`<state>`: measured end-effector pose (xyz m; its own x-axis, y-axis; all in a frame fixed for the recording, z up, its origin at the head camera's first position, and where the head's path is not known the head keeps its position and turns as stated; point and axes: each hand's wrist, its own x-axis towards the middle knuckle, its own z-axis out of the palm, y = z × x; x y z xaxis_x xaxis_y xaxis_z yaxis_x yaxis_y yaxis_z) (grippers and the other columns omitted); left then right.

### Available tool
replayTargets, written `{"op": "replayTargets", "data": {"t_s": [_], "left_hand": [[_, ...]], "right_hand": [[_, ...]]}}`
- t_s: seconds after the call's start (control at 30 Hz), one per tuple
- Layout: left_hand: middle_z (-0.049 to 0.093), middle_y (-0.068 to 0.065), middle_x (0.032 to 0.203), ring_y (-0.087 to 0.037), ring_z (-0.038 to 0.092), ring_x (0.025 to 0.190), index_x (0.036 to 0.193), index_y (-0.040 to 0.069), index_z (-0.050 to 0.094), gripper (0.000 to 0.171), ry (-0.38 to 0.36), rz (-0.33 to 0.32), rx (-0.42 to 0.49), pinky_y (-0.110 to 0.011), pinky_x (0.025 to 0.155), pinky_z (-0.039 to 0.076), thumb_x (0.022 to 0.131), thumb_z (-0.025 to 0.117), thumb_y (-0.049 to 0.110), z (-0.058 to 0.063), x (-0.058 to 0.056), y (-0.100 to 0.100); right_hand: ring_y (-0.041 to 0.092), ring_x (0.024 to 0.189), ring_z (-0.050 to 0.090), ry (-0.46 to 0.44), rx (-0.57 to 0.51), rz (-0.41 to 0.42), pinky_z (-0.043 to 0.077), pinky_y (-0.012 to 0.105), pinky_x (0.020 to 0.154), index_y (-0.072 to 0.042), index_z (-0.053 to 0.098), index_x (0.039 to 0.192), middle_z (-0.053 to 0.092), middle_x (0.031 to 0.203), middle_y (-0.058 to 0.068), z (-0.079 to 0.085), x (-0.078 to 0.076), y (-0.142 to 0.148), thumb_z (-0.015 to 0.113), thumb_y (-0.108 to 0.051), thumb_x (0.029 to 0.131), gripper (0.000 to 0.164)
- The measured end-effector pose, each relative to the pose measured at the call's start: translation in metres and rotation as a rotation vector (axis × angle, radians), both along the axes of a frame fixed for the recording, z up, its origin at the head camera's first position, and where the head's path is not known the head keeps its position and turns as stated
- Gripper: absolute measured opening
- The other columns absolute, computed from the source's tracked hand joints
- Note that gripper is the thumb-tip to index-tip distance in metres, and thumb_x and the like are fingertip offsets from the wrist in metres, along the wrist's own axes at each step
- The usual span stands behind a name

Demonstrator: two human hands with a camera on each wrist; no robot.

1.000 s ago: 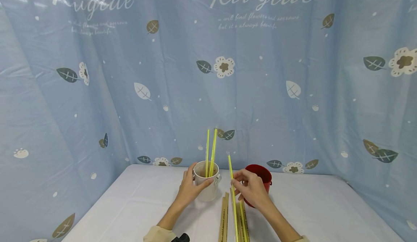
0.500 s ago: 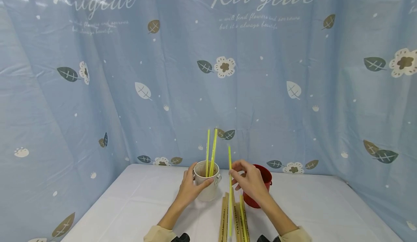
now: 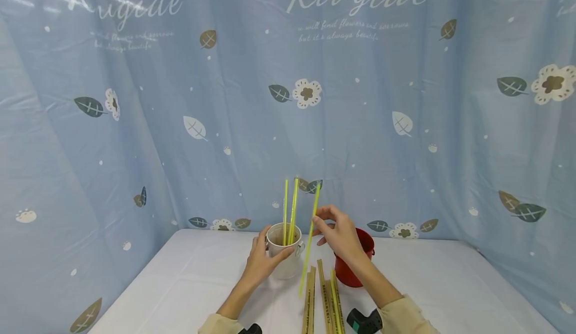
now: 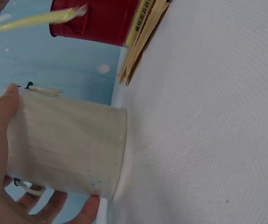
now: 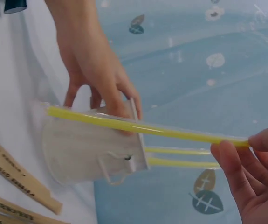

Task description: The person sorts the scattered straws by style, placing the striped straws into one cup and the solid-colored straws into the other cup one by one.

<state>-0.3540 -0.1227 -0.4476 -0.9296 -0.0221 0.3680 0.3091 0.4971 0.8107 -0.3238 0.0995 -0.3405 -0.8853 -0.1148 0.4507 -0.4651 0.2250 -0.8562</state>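
Note:
My left hand [image 3: 262, 264] grips the small white bucket [image 3: 288, 266] by its side, thumb and fingers spread round it near the rim. Several yellow straws [image 3: 293, 209] stand in that bucket, leaning slightly right. To the right of it, my right hand [image 3: 339, 234] pinches another yellow straw [image 5: 124, 125] by its upper part. This straw is in a clear wrapper and hangs tilted, its lower end down and to the left, in front of the bucket's right side. In the left wrist view, the bucket's base [image 4: 117, 154] rests on the white cloth.
A red bucket [image 3: 350, 274] stands behind my right forearm. Brown printed paper-wrapped sticks [image 3: 309, 299] lie on the white tablecloth [image 3: 193, 274] in front, with more brown sticks [image 3: 326, 304] and a yellow straw [image 3: 335, 299] beside them. A blue patterned curtain [image 3: 351, 149] hangs behind.
My right hand has lifted the straw off the bunch in front and moved it up and left toward the white bucket. The left hand keeps its grip on the bucket.

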Motion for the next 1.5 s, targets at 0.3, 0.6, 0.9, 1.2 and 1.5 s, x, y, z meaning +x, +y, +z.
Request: {"op": "replayTargets", "data": {"t_s": [0.3,0.6,0.9,1.2,1.5], "left_hand": [[0.045,-0.015,0.136,-0.036,0.053,0.123,0.152,0.027,0.030,0.090,-0.003,-0.008,0.010,-0.057,0.091,0.048,0.079,0.076,0.054,0.001,0.000,0.000],[0.046,-0.014,0.134,-0.033,0.053,0.120,0.152,0.026,0.031,0.091,-0.006,-0.002,0.016,-0.055,0.090,0.048,0.079,0.076,0.054,0.000,0.002,0.000],[0.045,-0.015,0.137,-0.033,0.053,0.122,0.152,0.026,0.030,0.090,-0.007,-0.001,0.008,-0.056,0.091,0.048,0.079,0.076,0.054,0.001,0.001,0.000],[0.045,-0.018,0.137,-0.037,0.053,0.123,0.152,0.024,0.030,0.090,0.007,-0.016,0.017,-0.059,0.092,0.047,0.080,0.077,0.050,0.001,0.002,-0.001],[0.045,-0.018,0.137,-0.038,0.054,0.122,0.152,0.024,0.030,0.091,-0.001,-0.008,0.019,-0.059,0.092,0.048,0.079,0.076,0.053,-0.001,0.002,0.001]], "right_hand": [[0.023,0.074,0.073,0.050,-0.014,-0.049,0.059,0.034,0.061,0.001,0.059,0.120,0.066,0.111,0.022,0.036,0.005,-0.004,0.062,-0.011,0.096,0.027],[0.022,0.076,0.074,0.159,-0.024,-0.074,0.058,0.028,0.058,-0.005,0.061,0.119,0.068,0.111,0.016,0.043,-0.015,-0.005,0.064,-0.017,0.096,0.026],[0.022,0.076,0.073,0.246,0.000,-0.114,0.059,0.032,0.057,-0.006,0.062,0.116,0.070,0.105,0.014,0.065,-0.020,-0.010,0.064,-0.016,0.096,0.022],[0.032,0.075,0.072,0.286,-0.021,-0.114,0.057,0.028,0.054,-0.003,0.062,0.116,0.071,0.102,0.016,0.071,-0.029,-0.018,0.064,-0.014,0.095,0.023],[0.029,0.074,0.073,0.261,-0.006,-0.132,0.057,0.025,0.054,-0.003,0.064,0.113,0.071,0.100,0.015,0.049,-0.041,-0.028,0.065,-0.010,0.094,0.020]]}}
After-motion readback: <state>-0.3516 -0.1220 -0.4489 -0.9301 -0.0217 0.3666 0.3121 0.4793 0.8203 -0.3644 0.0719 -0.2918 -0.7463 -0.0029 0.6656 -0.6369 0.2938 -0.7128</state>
